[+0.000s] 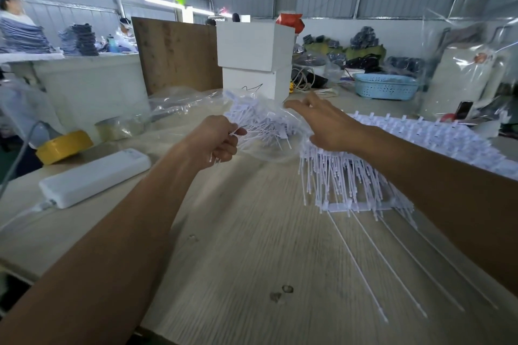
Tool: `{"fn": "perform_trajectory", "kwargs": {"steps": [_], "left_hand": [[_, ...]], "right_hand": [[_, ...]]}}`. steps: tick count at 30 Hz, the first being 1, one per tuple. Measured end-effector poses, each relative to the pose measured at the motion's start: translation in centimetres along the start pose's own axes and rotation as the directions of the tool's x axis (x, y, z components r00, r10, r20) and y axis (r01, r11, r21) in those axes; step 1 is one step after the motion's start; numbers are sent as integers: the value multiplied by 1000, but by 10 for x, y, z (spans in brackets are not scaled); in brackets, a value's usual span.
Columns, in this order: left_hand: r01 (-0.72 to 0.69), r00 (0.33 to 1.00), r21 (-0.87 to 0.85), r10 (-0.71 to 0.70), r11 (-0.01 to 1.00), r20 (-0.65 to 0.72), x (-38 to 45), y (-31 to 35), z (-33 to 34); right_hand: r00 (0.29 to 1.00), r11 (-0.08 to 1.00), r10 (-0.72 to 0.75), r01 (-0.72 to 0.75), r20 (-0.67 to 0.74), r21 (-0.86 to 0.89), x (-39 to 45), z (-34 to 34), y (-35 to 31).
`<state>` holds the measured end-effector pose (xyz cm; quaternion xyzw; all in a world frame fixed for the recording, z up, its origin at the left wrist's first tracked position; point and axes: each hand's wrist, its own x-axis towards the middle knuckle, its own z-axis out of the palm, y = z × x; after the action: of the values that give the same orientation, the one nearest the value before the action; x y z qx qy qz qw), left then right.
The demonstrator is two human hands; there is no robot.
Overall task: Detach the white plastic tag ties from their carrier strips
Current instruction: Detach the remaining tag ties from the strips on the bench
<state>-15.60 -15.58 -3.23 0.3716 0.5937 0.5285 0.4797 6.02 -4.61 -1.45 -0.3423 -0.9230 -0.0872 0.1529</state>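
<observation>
My left hand (217, 141) is closed around a bunch of loose white tag ties (260, 131), whose ends stick out below the fist and fan toward a clear plastic bag (269, 117). My right hand (322, 123) is stretched out with fingers spread, its fingertips on the bag's upper edge; it holds nothing that I can see. To the right lies a big pile of white tag ties on carrier strips (420, 143). A carrier strip (361, 206) lies at the pile's front. Several long thin white stems (392, 266) run across the table toward me.
A white power bank (95, 175) with a cable lies at left, behind it a yellow tape roll (63, 145) and a clear tape roll (112, 127). White boxes (255, 61) and a brown board (176, 56) stand at the back. A blue basket (384, 87) is far right.
</observation>
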Motion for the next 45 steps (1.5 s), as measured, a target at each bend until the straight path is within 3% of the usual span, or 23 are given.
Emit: {"fn": "perform_trajectory", "kwargs": {"steps": [6,11,15,19,23,27,30,32,34,38,45], "left_hand": [[104,992,260,-117,960,35,29,29,18],[126,989,460,-147,879,11,59,43,44],[150,972,561,-227,814,69,77,58,52],[139,969,496,-220,857,109,91,88,44],[86,994,230,-98,969,45,107,61,38],[-33,999,412,38,910,-4,116,10,62],[-126,988,265,146,956,-56,119,15,69],[-161,986,249,166,955,0,114,22,64],[-191,977,405,214,894,-11,108,23,54],[-186,931,805,363,563,-39,90,0,28],[-428,846,833,480,350,233,39,-24,16]], "right_hand": [[958,995,33,-6,-283,96,5,-11,-5],[947,998,-62,58,-316,-21,3,-14,-13],[959,991,-119,97,-257,-94,-4,-11,-10],[947,987,-152,129,-284,-97,-5,-6,-3],[942,994,-105,93,-320,-51,-4,-4,-5],[939,996,-91,86,-332,-30,-6,-4,-7],[950,996,-85,90,-300,1,-8,-4,-5],[957,995,-82,94,-278,33,-10,-5,-5],[960,997,-44,61,-276,54,-10,-5,-4],[939,986,105,-56,-327,156,-3,-9,0],[884,913,324,-200,-337,355,7,-19,-10]]}}
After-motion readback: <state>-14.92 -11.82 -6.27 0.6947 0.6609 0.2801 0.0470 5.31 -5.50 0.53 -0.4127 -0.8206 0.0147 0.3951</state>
